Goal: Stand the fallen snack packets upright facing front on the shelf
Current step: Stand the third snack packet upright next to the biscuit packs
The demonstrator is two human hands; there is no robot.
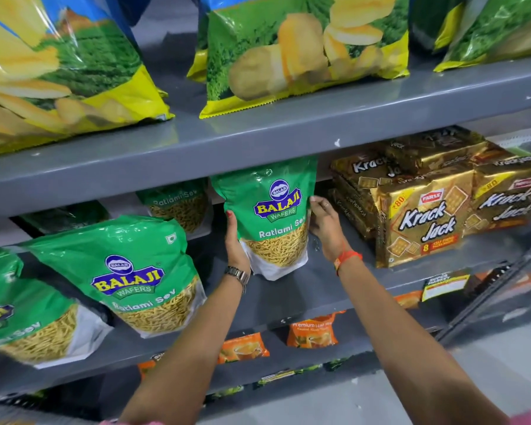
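A green Balaji Ratlami Sev packet (273, 216) stands upright on the grey middle shelf (304, 289), label facing front. My left hand (235, 240) grips its left edge and my right hand (324, 225) presses its right edge. Two more green sev packets (126, 271) (16, 305) stand at the left, leaning slightly. Another sev packet (178, 204) sits further back, and a dark green packet (65, 216) lies in shadow at the back left.
Gold Krack Jack biscuit packs (423, 216) are stacked right of my right hand. Large chip bags (304, 47) fill the shelf above. Orange packets (313, 332) sit on the lower shelf. The floor shows at the bottom right.
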